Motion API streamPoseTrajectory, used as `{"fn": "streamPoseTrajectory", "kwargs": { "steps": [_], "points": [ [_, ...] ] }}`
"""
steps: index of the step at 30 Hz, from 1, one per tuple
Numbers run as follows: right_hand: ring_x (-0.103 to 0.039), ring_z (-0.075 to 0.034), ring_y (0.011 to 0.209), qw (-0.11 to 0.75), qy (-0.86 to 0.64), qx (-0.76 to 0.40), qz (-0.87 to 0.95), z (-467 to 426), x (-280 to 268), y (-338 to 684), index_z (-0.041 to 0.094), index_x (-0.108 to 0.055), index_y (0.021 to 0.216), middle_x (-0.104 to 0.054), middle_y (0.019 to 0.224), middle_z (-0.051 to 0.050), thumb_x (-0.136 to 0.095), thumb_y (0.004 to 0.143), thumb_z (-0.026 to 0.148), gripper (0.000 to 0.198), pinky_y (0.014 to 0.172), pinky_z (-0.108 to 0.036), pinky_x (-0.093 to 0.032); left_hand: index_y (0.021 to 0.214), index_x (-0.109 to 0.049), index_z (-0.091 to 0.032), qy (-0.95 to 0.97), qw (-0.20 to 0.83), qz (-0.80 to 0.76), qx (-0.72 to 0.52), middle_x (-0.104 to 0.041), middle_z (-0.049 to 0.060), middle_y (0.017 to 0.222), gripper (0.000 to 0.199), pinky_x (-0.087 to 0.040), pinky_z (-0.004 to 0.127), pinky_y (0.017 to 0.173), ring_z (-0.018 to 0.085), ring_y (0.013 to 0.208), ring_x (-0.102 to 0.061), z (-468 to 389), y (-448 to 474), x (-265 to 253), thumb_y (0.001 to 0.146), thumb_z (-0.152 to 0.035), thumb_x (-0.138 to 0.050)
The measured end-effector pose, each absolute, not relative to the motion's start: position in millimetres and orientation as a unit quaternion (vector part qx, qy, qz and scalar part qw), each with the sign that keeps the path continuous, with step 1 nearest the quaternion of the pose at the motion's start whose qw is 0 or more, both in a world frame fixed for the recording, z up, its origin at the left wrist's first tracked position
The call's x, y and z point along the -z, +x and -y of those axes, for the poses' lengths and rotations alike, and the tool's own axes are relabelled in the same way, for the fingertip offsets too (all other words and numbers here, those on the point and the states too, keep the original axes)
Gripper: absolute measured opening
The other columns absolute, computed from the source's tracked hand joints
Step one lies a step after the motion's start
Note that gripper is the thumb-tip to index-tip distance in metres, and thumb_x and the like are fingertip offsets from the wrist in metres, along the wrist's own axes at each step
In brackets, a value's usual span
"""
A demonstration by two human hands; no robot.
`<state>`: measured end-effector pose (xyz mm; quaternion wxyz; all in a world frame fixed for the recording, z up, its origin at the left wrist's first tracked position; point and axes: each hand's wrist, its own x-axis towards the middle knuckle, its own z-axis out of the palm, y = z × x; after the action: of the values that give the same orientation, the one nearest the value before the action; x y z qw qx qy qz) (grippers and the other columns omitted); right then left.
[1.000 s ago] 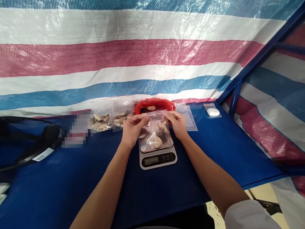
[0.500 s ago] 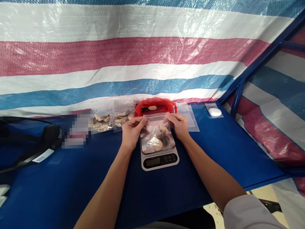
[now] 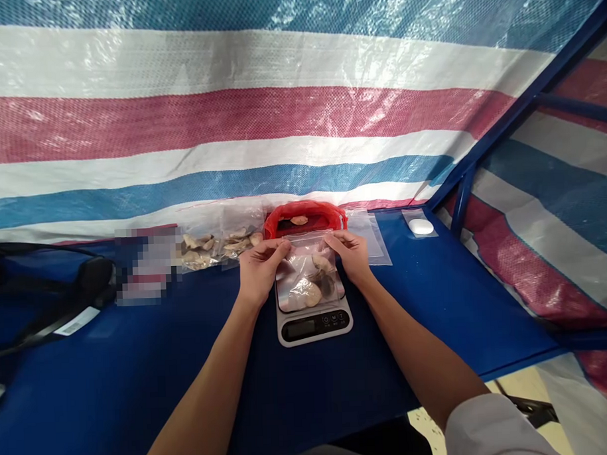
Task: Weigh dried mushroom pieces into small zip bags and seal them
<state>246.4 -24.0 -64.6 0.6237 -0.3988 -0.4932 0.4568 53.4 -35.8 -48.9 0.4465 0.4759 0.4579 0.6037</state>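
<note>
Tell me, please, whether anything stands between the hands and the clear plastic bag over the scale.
Nothing visible does: the left hand and right hand pinch the clear plastic bag near its upper corners. The digital scale lies below it and the red container behind, neither coming between.

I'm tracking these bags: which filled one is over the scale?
The bag pinched by the left hand and right hand; the two other filled bags lie left of it on the blue table.

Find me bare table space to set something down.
Free: blue table right of the right forearm, nearer than the white object; left of the left forearm, nearer than the filled bags. Crowded: around the scale and red net.
</note>
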Motion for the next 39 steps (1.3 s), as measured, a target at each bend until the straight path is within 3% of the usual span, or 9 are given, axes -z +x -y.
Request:
{"fn": "streamPoseTrajectory", "kwargs": {
  "steps": [16,24,34,39],
  "points": [
    [-0.061,-0.014,0.053,0.612,-0.441,-0.433,0.492,29.4,60.2,244.8,0.023,-0.075,0.068,-0.074,0.066,-0.002,-0.078,0.074,0.053,0.031,0.051,-0.027,-0.049,0.077,-0.078,-0.017,0.481,0.468,-0.452,-0.588,-0.074,0.003,0.071,0.032,-0.054,0.025,0.055,0.014,0.058,-0.063,39.3,52.0,41.6,0.067,-0.046,-0.087],
    [-0.067,-0.018,0.064,0.626,-0.431,-0.425,0.491,30.7,60.0,243.0,0.024,-0.076,0.071,-0.075,0.068,-0.002,-0.081,0.07,0.052,0.028,0.063,-0.031,-0.055,0.077,-0.078,-0.018,0.495,0.441,-0.447,-0.601,-0.076,0.004,0.076,0.027,-0.055,0.027,0.067,0.016,0.068,-0.067,39.0,53.4,46.1,0.067,-0.042,-0.087],
    [-0.062,-0.015,0.056,0.602,-0.45,-0.418,0.51,37.4,53.1,241.3,0.023,-0.076,0.063,-0.073,0.065,-0.002,-0.077,0.074,0.048,0.028,0.052,-0.027,-0.05,0.077,-0.079,-0.018,0.496,0.437,-0.46,-0.593,-0.078,0.005,0.078,0.027,-0.057,0.029,0.072,0.018,0.07,-0.069,42.4,55.8,41.3,0.067,-0.042,-0.087],
    [-0.064,-0.016,0.058,0.603,-0.442,-0.429,0.507,38.8,56.6,240.1,0.023,-0.076,0.069,-0.073,0.066,-0.002,-0.078,0.074,0.051,0.028,0.052,-0.027,-0.051,0.079,-0.08,-0.018,0.501,0.44,-0.457,-0.588,-0.078,0.006,0.078,0.029,-0.057,0.029,0.067,0.019,0.07,-0.069,43.1,57.6,43.4,0.068,-0.044,-0.086]
  ]
}}
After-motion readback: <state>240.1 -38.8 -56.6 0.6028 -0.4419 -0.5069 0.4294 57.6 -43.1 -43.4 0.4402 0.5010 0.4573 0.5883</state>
